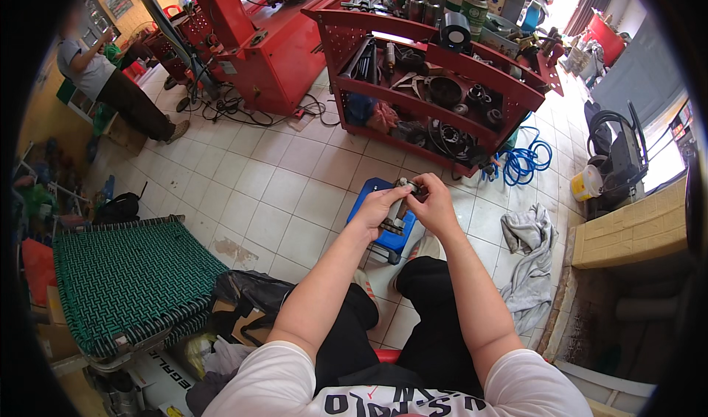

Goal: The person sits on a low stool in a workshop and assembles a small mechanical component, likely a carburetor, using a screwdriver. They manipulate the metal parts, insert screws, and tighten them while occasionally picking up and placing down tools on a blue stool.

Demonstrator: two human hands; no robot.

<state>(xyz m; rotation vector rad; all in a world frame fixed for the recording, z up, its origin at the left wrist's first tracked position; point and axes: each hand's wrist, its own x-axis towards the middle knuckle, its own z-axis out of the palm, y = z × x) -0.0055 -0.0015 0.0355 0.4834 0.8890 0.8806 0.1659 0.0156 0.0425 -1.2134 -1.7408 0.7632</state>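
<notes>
Both hands meet in front of me over a small blue stool [386, 238]. My left hand [379, 207] and my right hand [435, 204] together grip a small grey metal part [408, 189], pinched between the fingertips of both. More small dark metal pieces [391, 227] lie on the stool's top under my hands. I sit with black trousers and both knees bent, my feet by the stool.
A red tool cart [442, 63] loaded with parts, cans and bottles stands ahead. A blue hose coil [525, 160] and a grey rag [529, 255] lie at right. A green woven cot [125, 277] is at left. Another person [110, 78] sits far left.
</notes>
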